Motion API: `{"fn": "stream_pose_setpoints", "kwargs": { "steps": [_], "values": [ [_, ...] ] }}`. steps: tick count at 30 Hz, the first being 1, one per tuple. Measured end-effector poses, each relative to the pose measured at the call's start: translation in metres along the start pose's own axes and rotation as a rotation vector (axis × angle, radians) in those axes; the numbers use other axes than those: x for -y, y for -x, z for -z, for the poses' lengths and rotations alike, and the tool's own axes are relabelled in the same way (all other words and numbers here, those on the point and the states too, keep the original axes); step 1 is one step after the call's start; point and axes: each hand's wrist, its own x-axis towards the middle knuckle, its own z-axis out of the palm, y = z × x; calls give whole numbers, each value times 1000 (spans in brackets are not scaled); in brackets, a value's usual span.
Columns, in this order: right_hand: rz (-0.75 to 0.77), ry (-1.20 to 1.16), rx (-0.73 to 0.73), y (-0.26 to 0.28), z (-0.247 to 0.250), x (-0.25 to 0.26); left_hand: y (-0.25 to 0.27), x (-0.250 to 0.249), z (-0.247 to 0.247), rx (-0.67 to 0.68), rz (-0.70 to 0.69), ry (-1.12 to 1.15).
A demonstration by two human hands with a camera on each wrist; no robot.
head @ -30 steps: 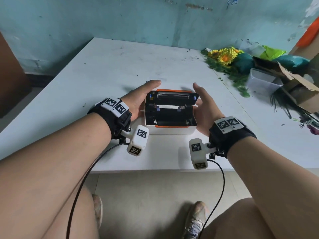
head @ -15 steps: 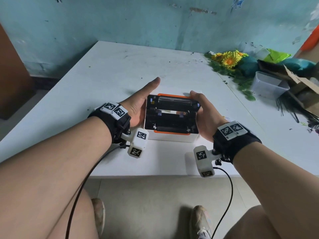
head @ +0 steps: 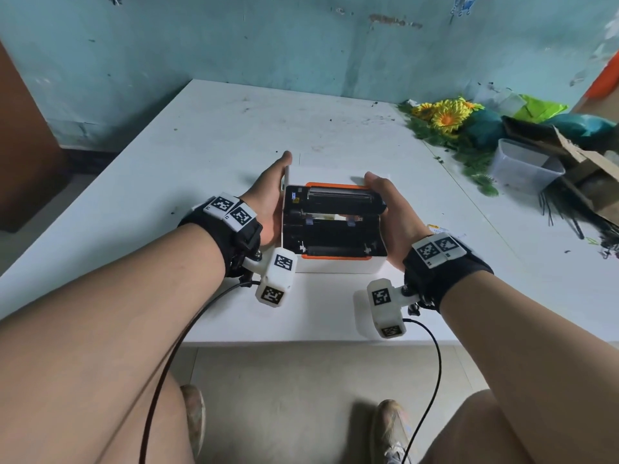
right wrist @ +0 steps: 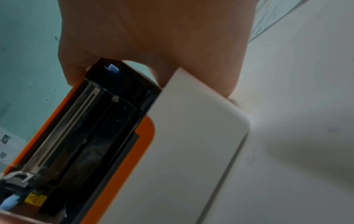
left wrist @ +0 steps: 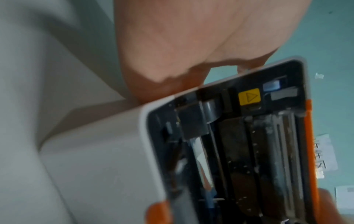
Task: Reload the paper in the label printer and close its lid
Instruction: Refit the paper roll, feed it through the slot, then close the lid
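The white label printer (head: 335, 264) with orange trim stands near the table's front edge. Its lid (head: 338, 195) is raised, showing the black inside. A pale strip of paper (head: 325, 216) lies between two blue guides in the bay. My left hand (head: 268, 199) is against the printer's left side, its thumb stretched along the lid's left edge. The other fingers are hidden behind. My right hand (head: 390, 209) holds the right side, thumb on the lid's top right corner. The right wrist view has that hand (right wrist: 153, 33) pinching the lid (right wrist: 86, 128); the left wrist view shows the left palm (left wrist: 191, 37) on the lid (left wrist: 258, 151).
The white table (head: 234, 135) stretches away to a teal wall. At the right lie artificial flowers (head: 445, 118), a clear plastic tub (head: 522, 165) and a torn cardboard box (head: 586, 175). A few loose labels (head: 438, 229) lie just right of my right wrist.
My left thumb has left the lid's top edge and now lies straight along its left side. My right thumb has moved onto the lid's right corner. The view has shifted slightly.
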Motion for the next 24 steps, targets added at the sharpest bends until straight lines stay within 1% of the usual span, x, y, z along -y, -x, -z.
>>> {"fn": "stream_pose_setpoints", "kwargs": {
  "steps": [4, 9, 14, 19, 24],
  "values": [
    [43, -21, 4, -4, 3, 0, 0, -5, 8, 48, -12, 10],
    [59, -23, -49, -11, 3, -2, -3, -2, 4, 69, -2, -26],
    [13, -58, -56, -17, 4, -5, -3, -5, 3, 37, 3, -49],
    [36, -60, -82, -21, 7, -10, -1, -4, -1, 13, -10, -20],
    [54, -22, -116, -25, 9, -13, 1, -5, 2, 38, 2, -32]
  ]
}}
